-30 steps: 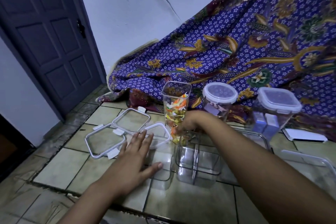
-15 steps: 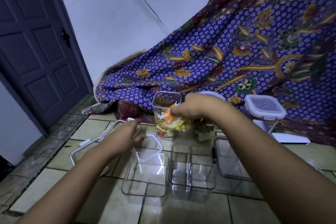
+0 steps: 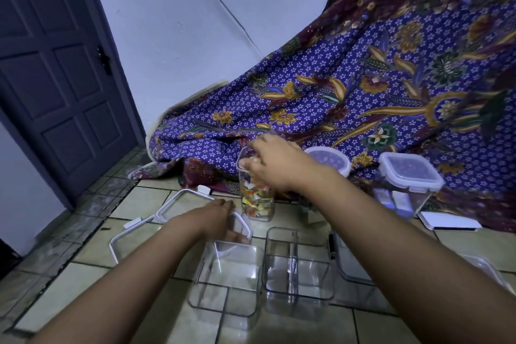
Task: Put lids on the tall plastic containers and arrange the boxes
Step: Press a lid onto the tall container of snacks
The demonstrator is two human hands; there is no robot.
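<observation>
A tall clear container (image 3: pixel 257 201) with colourful pieces inside stands upright on the tiled floor, with no lid on it. My right hand (image 3: pixel 275 163) grips its top rim. My left hand (image 3: pixel 216 216) is lower and to the left, fingers closed around a small white-rimmed lid (image 3: pixel 242 223) just in front of the container. Two larger white-rimmed lids (image 3: pixel 178 205) lie flat to the left. Two empty clear boxes (image 3: pixel 227 278) (image 3: pixel 297 265) sit side by side in front of me.
A round lidded jar (image 3: pixel 328 160) and a square lidded container (image 3: pixel 409 176) stand at the back right against a purple patterned cloth (image 3: pixel 363 86). A white flat lid (image 3: pixel 449 222) lies right. More clear boxes (image 3: pixel 349 265) sit under my right arm. A dark door (image 3: pixel 55 64) stands left.
My right hand has risen from the container's base to its top rim. My left hand has gone forward from the floor and closed on the small lid.
</observation>
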